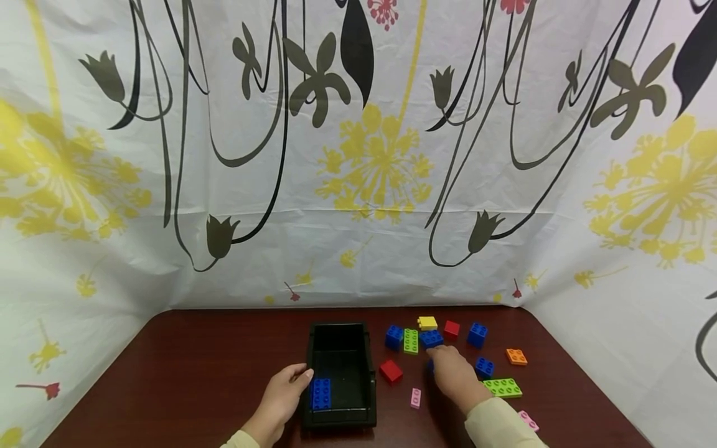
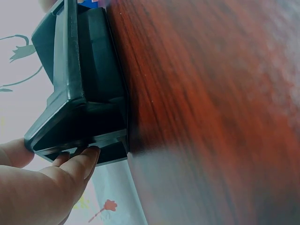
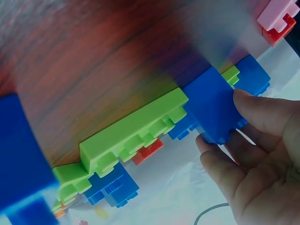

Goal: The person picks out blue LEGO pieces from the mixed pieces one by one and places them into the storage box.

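My left hand (image 1: 280, 395) grips the left wall of a black plastic bin (image 1: 372, 392), fingers and thumb at its rim. The same bin (image 2: 96, 56) fills the upper left of the left wrist view. Inside it, at the near left, lies a blue building brick (image 1: 322, 394). My right hand (image 1: 455, 376) is to the right of the bin, low among loose bricks. In the right wrist view its thumb and fingers pinch another blue brick (image 3: 213, 105) from opposite sides. From the head, that brick is mostly hidden by the hand.
Close beyond my right hand are blue (image 1: 431, 339), lime (image 1: 411, 341), yellow (image 1: 427, 323) and red bricks (image 1: 451, 330). A red brick (image 1: 391, 371) and a pink brick (image 1: 416, 398) lie between bin and hand. A long lime brick (image 1: 503, 388) lies right of it. A patterned curtain (image 1: 364, 261) borders the table.
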A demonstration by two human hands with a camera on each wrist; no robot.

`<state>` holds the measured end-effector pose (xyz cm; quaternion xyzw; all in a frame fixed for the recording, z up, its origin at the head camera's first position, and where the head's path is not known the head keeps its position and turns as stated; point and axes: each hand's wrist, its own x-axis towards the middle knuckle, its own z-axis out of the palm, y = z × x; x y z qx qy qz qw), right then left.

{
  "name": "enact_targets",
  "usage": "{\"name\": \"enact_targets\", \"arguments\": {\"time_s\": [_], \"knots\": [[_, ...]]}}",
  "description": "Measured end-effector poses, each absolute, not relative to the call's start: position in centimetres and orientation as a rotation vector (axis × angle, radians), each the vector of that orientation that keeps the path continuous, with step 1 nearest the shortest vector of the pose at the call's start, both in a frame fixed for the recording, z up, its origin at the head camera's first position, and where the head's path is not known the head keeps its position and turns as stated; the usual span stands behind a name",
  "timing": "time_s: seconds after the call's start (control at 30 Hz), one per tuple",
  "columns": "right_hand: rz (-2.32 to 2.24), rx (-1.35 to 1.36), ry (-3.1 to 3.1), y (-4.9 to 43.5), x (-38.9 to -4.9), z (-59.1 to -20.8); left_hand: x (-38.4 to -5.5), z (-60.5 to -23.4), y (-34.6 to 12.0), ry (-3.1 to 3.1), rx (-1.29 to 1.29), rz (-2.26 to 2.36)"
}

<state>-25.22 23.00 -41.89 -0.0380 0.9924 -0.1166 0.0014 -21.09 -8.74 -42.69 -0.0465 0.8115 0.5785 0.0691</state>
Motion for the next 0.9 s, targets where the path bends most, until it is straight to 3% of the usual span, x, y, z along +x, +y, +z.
{"name": "enact_targets", "arguments": {"time_s": [0.9], "knots": [[-0.466,-0.211,3.205,22.7,-24.2,-40.9,-20.9,-42.7,-8.8,2.448,-0.130,1.746]]}}
